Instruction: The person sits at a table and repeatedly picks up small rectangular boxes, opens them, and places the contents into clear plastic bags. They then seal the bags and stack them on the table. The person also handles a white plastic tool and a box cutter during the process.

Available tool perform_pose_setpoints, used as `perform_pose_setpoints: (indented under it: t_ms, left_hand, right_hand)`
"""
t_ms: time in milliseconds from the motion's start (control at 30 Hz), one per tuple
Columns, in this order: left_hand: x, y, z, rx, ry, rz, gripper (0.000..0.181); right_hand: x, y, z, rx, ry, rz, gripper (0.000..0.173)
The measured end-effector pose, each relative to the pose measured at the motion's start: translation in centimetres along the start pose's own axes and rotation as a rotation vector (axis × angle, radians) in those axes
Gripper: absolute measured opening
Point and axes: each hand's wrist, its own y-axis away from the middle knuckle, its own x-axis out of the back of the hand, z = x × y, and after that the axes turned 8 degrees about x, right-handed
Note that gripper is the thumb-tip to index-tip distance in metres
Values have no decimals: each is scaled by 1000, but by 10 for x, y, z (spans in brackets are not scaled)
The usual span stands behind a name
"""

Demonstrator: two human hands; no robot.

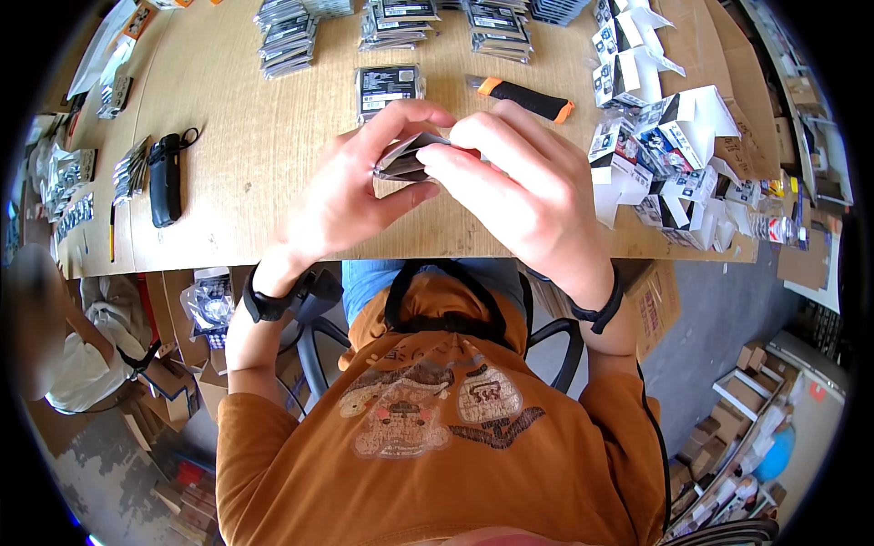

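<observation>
Near the table's front edge, my left hand (348,184) grips the left side of a small stack of flat plastic-wrapped packets (404,160), its thumb below and fingers above. The fingertips of my right hand (519,170) touch the right end of the same packets. Part of the stack is hidden by my fingers. Just beyond my hands lies a flat black packet with a white label (388,89). To its right rests a utility knife with a black and orange handle (526,97), its blade end pointing left.
Stacks of wrapped packets (498,31) line the far side. Opened white cardboard boxes (683,130) pile up at the right, by a plastic bottle (775,228). A black pouch (164,179) and more packets (131,170) lie left. Another person (89,341) sits at far left.
</observation>
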Motion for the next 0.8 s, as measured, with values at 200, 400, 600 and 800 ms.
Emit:
perform_pose_setpoints:
  t_ms: [200,400,600,800]
  left_hand:
    - [-1,0,2,-18,-98,23,64]
    - [0,2,3,-105,-228,-15,65]
    - [4,-1,-6,-163,-281,-104,62]
    - [8,10,-36,308,798,-167,58]
  right_hand:
    - [-7,5,0,-29,-31,24,23]
    - [-2,5,1,22,-89,-102,21]
    - [-10,11,1,75,-85,-181,24]
    - [9,18,-11,149,186,218,23]
